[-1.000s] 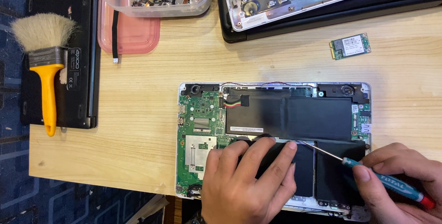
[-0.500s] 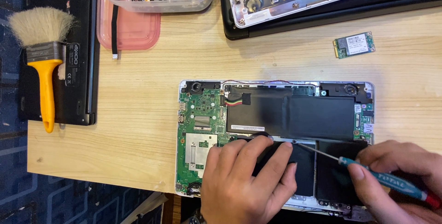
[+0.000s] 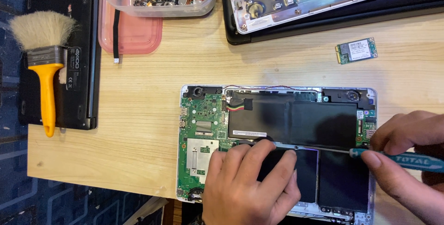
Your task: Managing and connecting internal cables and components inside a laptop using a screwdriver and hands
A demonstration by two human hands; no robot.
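An opened laptop [image 3: 277, 146] is laid flat at the table's six-o'clock edge, its green circuit board exposed at nine o'clock and black battery cells at three. A teal-handled screwdriver [image 3: 407, 160] is held nearly level, its shaft pointed toward nine o'clock over the battery.

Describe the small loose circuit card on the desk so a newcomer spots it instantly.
Start at the opened laptop in the middle of the wooden table. Look up and right, above its top-right corner: the small green card lies alone on bare wood, below the dark laptop base. It is the only loose board, with a pale rectangular label.
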